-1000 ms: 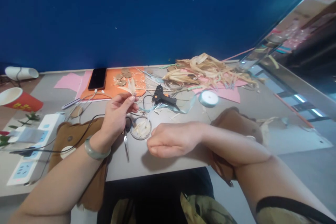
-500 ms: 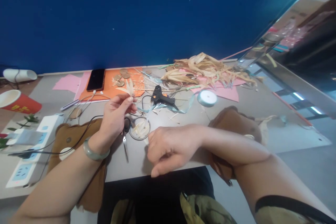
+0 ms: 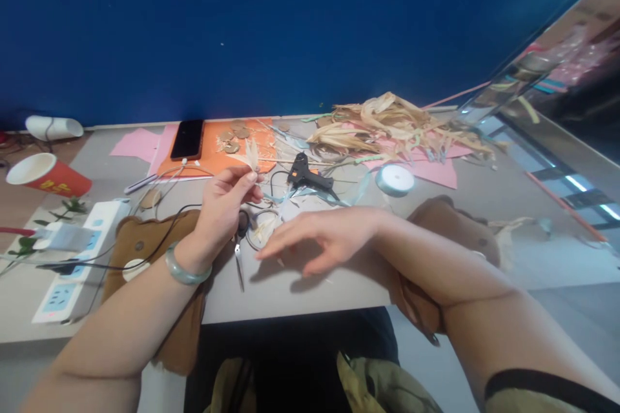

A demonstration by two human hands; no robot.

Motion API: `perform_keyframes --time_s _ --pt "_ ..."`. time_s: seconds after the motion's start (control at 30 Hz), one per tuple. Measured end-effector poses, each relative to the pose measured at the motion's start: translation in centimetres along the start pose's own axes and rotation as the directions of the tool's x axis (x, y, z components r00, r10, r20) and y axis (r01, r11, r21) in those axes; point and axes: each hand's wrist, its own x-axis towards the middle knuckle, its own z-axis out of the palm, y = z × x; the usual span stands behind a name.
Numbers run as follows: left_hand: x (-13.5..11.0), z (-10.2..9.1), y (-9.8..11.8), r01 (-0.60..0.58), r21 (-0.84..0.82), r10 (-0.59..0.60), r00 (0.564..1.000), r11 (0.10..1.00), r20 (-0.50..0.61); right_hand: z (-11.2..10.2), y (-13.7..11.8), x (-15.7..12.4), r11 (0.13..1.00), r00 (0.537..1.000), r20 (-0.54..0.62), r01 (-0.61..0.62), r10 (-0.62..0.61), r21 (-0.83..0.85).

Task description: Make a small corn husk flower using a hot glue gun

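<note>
Scraps (image 3: pixel 262 231) inside grey ring (image 3: pixel 248 239)

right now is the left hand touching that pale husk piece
Touching: the head view shows the left hand pinching the pale husk piece at its lower end, the rest sticking up above the thumb.

A pale petal-like piece (image 3: pixel 252 155) (its tips are pointed) is held upright by the left hand (image 3: pixel 227 197).

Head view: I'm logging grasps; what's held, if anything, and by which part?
The left hand pinches a pale husk piece by its lower end. The right hand is open, with no hold visible.
</note>
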Motion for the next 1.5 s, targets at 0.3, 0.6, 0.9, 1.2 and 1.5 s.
perform_keyframes --time_s 0.3,0.6,0.9,1.2,1.5 --pt "0.1 -0.1 -0.2 -0.008 -0.021 0.008 1.000 1.000 0.014 2.1 0.6 1.2 0.775 0.993 -0.024 -0.105 0.115 -0.623" --pt "0.0 0.0 -0.1 0.012 -0.042 -0.011 1.000 0.999 0.010 3.7 0.9 2.1 0.599 0.987 0.017 -0.081 0.157 -0.796" --pt "0.0 0.0 0.1 0.019 -0.044 -0.019 1.000 0.999 0.013 4.3 2.0 2.0 0.589 0.994 -0.008 -0.072 0.110 -0.805" --pt "0.0 -0.1 -0.1 0.014 -0.023 -0.014 1.000 1.000 0.016 2.8 0.8 1.4 0.832 0.990 -0.102 -0.134 0.094 -0.539" --pt "0.3 -0.2 0.0 0.090 -0.105 -0.087 0.996 0.990 0.036 -0.3 2.5 0.7 0.846 0.711 -0.632 0.099 0.308 0.524"
